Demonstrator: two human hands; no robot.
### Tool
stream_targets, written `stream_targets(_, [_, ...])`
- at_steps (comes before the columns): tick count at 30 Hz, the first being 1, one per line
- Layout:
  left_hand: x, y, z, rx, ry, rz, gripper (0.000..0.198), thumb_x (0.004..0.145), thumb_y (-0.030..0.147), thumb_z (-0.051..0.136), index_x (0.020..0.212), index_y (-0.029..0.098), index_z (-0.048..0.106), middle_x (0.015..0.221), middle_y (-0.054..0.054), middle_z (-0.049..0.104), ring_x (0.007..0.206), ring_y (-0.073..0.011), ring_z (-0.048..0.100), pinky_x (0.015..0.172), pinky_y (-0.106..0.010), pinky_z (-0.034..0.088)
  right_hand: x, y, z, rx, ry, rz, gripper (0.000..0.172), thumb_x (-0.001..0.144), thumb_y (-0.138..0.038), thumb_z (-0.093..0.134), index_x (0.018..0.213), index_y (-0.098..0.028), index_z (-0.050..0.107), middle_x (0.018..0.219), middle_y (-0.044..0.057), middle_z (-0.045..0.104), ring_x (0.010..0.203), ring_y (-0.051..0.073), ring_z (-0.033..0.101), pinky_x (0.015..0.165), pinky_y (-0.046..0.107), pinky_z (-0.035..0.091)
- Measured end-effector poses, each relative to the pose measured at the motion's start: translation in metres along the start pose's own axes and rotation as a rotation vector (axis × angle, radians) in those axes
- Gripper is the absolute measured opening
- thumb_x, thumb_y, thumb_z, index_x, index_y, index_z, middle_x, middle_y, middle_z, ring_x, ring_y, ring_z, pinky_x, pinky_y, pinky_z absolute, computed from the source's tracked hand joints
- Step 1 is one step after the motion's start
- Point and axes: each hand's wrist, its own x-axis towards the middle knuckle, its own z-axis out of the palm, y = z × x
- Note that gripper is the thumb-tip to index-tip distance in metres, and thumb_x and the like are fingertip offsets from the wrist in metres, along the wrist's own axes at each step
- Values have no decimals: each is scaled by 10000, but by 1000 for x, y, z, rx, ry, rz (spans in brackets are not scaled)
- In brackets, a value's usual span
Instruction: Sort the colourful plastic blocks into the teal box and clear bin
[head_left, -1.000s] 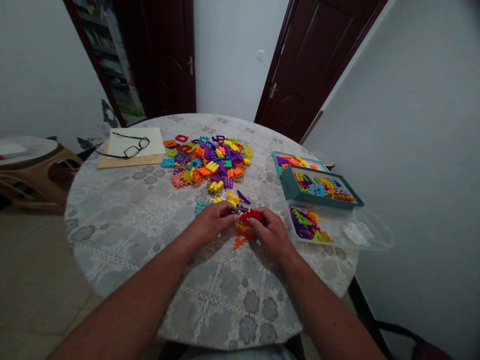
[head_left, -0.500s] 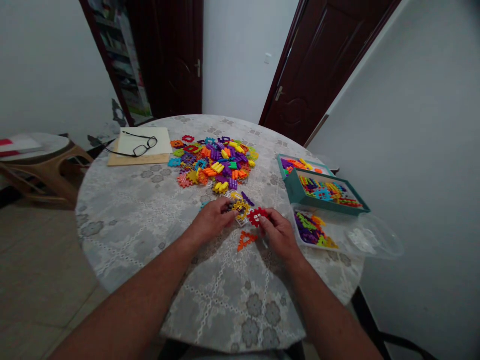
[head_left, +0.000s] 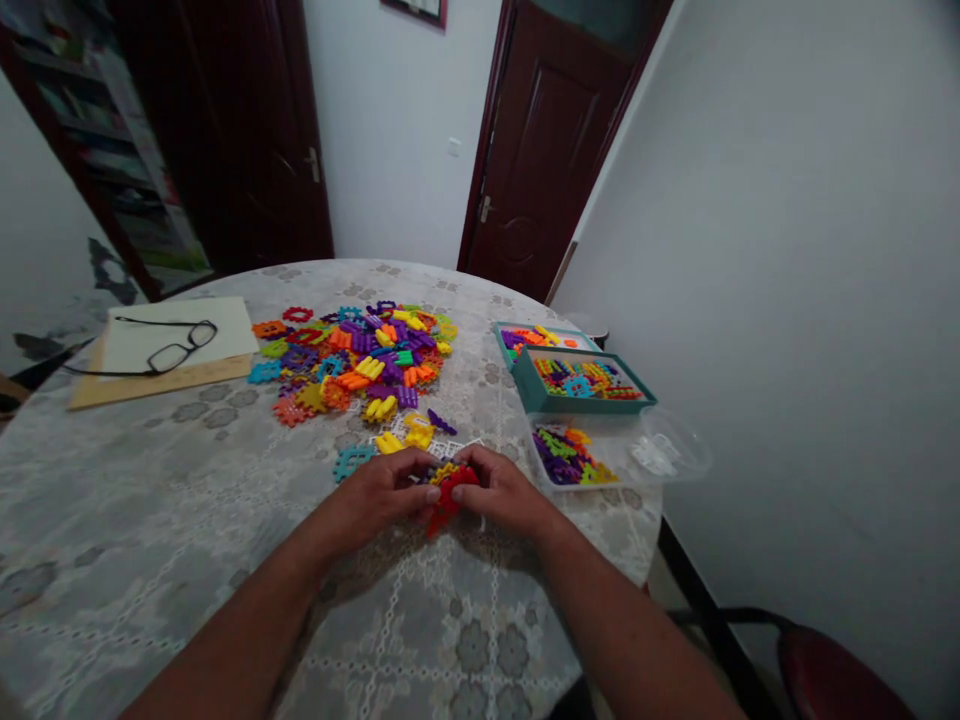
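Observation:
Both hands meet over the near middle of the table. My left hand [head_left: 390, 495] pinches a yellow toothed plastic piece [head_left: 442, 472]. My right hand [head_left: 499, 488] grips a red toothed piece [head_left: 454, 492], which lies against the yellow one. Whether the two are interlocked cannot be made out. Just beyond the fingers are yellow pieces [head_left: 418, 432] and a purple strip [head_left: 442, 422]; a teal piece [head_left: 352, 461] rests left of them. Further back spreads a big heap of coloured pieces [head_left: 360, 350].
Glasses [head_left: 180, 347] lie on paper and a board [head_left: 161, 375] at the left. On the right stand a green box [head_left: 585, 405] of pieces, a shallower tray [head_left: 506, 345] behind it, and a clear container [head_left: 540, 470] with its lid nearby.
The view has turned to the right. My hands have come together, bringing the red piece against the yellow one. The orange triangle that lay between them no longer shows separately.

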Motion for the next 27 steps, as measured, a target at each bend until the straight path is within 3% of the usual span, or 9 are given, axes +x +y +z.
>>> stream_targets(4, [-1, 6, -3, 21, 132, -24, 444, 857, 509, 746, 1178, 202, 730, 936, -51, 790, 709, -199, 700, 683, -322, 538, -7, -21, -5, -52, 56, -36, 267, 832, -348, 761, 1027, -251, 607, 834, -42, 614, 733, 149, 539, 651, 247, 432])
stream_targets(7, [-1, 9, -8, 141, 342, -29, 412, 884, 563, 700, 1101, 215, 740, 751, -4, 747, 661, -198, 677, 681, -315, 517, -12, -43, -27, -196, 314, -112, 275, 858, -377, 750, 1070, -257, 622, 891, -24, 642, 790, 173, 569, 737, 286, 472])
stream_targets(10, [-2, 10, -14, 231, 493, -19, 398, 905, 584, 656, 1052, 223, 738, 666, 19, 701, 659, -198, 659, 661, -297, 486, -10, -65, -72, -365, 600, -167, 346, 889, -458, 718, 1144, -241, 630, 958, 16, 687, 844, 208, 617, 804, 332, 501])
stream_targets(15, [-4, 9, -17, 298, 572, -15, 415, 910, 594, 614, 1033, 218, 741, 683, 15, 695, 646, -195, 641, 640, -289, 471, 6, -83, -160, -804, 928, -113, 521, 917, -447, 634, 1368, -188, 615, 1074, 98, 746, 902, 262, 673, 855, 376, 507])
stream_targets(17, [-4, 9, -18, 333, 609, -8, 413, 910, 592, 602, 1034, 225, 745, 712, 5, 707, 675, -206, 654, 644, -292, 476, 12, -81, -184, -989, 919, -28, 557, 939, -393, 598, 1457, -189, 585, 1117, 117, 767, 934, 282, 698, 871, 378, 503])
stream_targets(19, [-5, 9, -20, 376, 655, -10, 402, 911, 584, 593, 1035, 236, 750, 747, -7, 726, 714, -221, 671, 647, -297, 478, 17, -73, -199, -1157, 824, 51, 531, 958, -350, 574, 1465, -192, 600, 1190, 139, 772, 1002, 301, 711, 898, 378, 499])
stream_targets(23, [-5, 9, -23, 421, 713, -27, 369, 904, 554, 594, 1028, 248, 758, 818, -18, 757, 763, -234, 689, 659, -303, 481, 22, -47, -211, -1365, 650, 135, 448, 977, -305, 570, 1383, -141, 665, 1263, 189, 750, 1141, 324, 683, 987, 393, 484])
stream_targets(27, [-4, 9, -23, 417, 701, -11, 357, 895, 548, 593, 997, 247, 757, 835, -15, 763, 769, -232, 690, 666, -304, 483, 24, -26, -218, -1409, 671, 114, 412, 983, -327, 580, 1314, -114, 702, 1314, 214, 707, 1267, 332, 607, 1104, 429, 432])
